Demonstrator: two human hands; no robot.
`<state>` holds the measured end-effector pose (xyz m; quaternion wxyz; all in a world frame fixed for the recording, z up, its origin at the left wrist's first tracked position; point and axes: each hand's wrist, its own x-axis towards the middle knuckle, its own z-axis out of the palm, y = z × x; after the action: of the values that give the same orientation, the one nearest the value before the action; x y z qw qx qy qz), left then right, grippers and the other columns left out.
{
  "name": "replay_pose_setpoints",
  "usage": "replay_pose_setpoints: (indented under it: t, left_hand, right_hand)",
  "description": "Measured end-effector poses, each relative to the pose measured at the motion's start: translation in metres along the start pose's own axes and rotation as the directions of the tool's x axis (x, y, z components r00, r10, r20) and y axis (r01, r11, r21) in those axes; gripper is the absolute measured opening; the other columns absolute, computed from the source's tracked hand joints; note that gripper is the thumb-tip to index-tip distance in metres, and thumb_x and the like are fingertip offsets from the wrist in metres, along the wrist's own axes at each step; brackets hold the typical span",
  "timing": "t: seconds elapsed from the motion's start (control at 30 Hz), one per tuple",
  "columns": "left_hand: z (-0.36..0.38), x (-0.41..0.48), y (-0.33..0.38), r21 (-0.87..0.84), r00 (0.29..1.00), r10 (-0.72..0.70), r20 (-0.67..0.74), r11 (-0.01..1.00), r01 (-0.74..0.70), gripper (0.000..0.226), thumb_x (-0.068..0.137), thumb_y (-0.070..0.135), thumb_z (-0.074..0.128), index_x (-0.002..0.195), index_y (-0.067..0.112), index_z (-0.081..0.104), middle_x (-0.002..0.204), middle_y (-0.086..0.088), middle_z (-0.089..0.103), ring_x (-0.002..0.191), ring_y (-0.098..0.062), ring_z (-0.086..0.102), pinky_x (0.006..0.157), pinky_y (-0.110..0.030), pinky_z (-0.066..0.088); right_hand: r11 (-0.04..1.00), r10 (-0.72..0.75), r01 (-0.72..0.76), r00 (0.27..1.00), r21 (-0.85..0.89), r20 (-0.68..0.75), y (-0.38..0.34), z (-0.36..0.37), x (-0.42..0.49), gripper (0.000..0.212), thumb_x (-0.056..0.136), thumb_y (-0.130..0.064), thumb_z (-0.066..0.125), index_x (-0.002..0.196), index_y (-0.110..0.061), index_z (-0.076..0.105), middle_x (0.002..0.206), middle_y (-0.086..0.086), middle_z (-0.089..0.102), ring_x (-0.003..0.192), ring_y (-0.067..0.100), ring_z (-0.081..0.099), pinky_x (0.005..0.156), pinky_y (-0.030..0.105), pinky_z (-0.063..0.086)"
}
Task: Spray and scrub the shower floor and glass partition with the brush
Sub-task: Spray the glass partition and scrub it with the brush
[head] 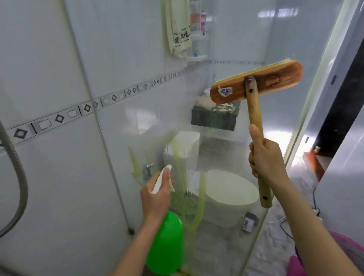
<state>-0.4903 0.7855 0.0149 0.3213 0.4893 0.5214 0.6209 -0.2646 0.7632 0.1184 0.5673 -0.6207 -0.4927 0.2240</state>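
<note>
Two hands are at work. The left hand (156, 194) curls round one green plastic spray bottle (164, 244), its white nozzle toward the glass. The right hand (264, 161) grips the wooden handle of one flat brush (256, 84), whose bristle side faces the glass partition (155, 122). Yellow-green streaks (178, 159) run down the glass, and one white toilet (228, 194) stands behind it.
</note>
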Motion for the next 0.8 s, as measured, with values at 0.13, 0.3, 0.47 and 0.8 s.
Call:
replay_pose_setpoints:
  t: [0.13,0.3,0.47,0.8]
  left_hand:
    - [-0.023,0.025,-0.040,0.058,0.998,-0.015,-0.066,0.998,0.019,0.035,0.098,0.042,0.059,0.073,0.023,0.072,0.058,0.004,0.061,0.053,-0.002,0.056,0.056,-0.023,0.046]
    - [-0.065,0.058,-0.090,0.108,0.985,-0.020,-0.169,0.993,0.039,0.038,0.101,0.038,0.057,0.076,0.010,0.068,0.071,-0.003,0.070,0.070,-0.016,0.065,0.065,-0.019,0.046]
    - [-0.104,0.086,-0.127,0.241,0.983,-0.055,-0.174,0.966,0.097,0.040,0.103,0.035,0.052,0.072,0.014,0.066,0.066,0.002,0.068,0.069,0.006,0.062,0.059,-0.005,0.039]
    - [-0.127,0.109,-0.169,0.243,0.989,-0.119,-0.086,0.960,0.137,0.040,0.101,0.036,0.054,0.074,0.010,0.067,0.069,-0.001,0.068,0.069,0.004,0.063,0.058,-0.008,0.041]
  right_hand:
    - [0.999,0.021,-0.020,1.000,0.042,-0.022,0.007,0.017,-0.003,0.052,0.095,-0.056,0.036,0.059,-0.018,0.037,0.046,-0.003,0.035,0.033,0.004,0.033,0.034,0.020,0.033]
    - [0.996,0.062,-0.057,0.996,0.072,-0.071,0.008,0.038,-0.003,0.054,0.092,-0.060,0.035,0.059,-0.018,0.036,0.044,-0.004,0.034,0.034,0.010,0.033,0.038,0.023,0.033]
    - [0.994,0.085,-0.076,0.991,0.084,-0.101,0.012,0.066,-0.007,0.056,0.089,-0.065,0.032,0.060,-0.018,0.036,0.047,0.000,0.031,0.037,0.015,0.030,0.043,0.025,0.031]
    - [0.987,0.138,-0.126,0.981,0.095,-0.136,0.018,0.116,-0.014,0.055,0.092,-0.064,0.031,0.060,-0.019,0.033,0.048,0.001,0.029,0.038,0.016,0.028,0.042,0.025,0.029]
